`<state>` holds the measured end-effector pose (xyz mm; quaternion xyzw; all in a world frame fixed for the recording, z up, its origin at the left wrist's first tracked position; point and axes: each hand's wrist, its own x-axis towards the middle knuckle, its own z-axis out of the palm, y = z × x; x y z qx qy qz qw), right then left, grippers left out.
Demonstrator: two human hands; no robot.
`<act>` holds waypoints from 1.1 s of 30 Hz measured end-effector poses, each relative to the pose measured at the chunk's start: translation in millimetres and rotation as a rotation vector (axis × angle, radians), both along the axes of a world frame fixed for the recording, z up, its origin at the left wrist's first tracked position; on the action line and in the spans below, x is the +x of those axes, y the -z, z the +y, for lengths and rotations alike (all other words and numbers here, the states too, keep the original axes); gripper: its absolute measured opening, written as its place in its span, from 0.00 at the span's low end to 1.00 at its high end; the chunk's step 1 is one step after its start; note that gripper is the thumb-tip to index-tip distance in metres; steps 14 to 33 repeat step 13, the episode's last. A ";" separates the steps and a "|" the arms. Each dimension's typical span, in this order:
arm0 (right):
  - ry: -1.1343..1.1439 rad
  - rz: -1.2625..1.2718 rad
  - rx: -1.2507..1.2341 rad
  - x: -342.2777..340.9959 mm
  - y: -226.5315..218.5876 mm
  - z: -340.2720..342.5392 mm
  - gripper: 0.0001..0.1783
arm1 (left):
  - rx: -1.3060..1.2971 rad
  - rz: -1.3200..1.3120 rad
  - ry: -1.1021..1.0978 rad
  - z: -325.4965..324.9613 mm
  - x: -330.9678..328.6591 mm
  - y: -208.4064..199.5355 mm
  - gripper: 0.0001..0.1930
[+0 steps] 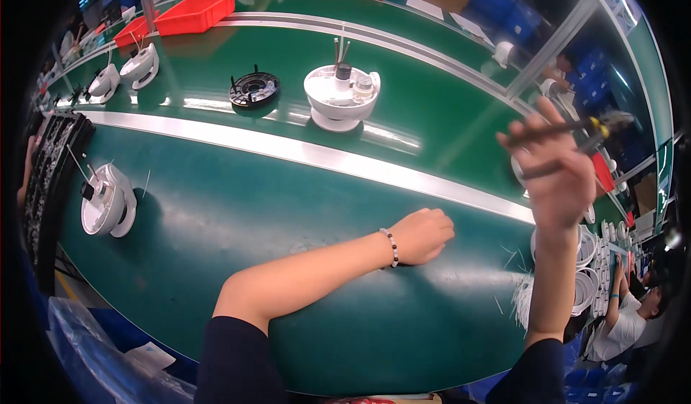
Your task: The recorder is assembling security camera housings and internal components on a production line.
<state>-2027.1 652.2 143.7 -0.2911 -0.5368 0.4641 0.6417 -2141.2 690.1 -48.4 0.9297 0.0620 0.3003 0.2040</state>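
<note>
My left hand (425,235) rests on the green table in a loose fist, a beaded bracelet (394,248) round its wrist. Nothing shows between its curled fingers. Raised on the right, my right hand (558,177) is blurred but closed round a pair of pliers (592,127) with dark handles and yellow near the joint. Below that hand, by the forearm, lies a heap of thin white plastic offcuts (522,300). Farther off, a white rounded housing (340,98) with wires sticking up stands on the green belt. Left of it sits a black round part (254,89).
Another white housing (108,201) stands at the table's left, beside a black rack (50,188). White rings (584,282) are stacked right of my forearm. A metal rail (302,156) divides table and belt. Red bins (196,14) stand far left; a person (625,318) sits far right.
</note>
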 end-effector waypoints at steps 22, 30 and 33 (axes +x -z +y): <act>0.437 -2.103 0.883 -53.3 -35.6 221.7 0.19 | -0.021 0.018 0.014 12.1 -27.1 6.3 0.10; 0.437 -2.103 0.883 -53.3 -35.6 221.7 0.19 | -0.021 0.018 0.014 12.1 -27.1 6.3 0.10; 0.437 -2.103 0.883 -53.3 -35.6 221.7 0.19 | -0.021 0.018 0.014 12.1 -27.1 6.3 0.10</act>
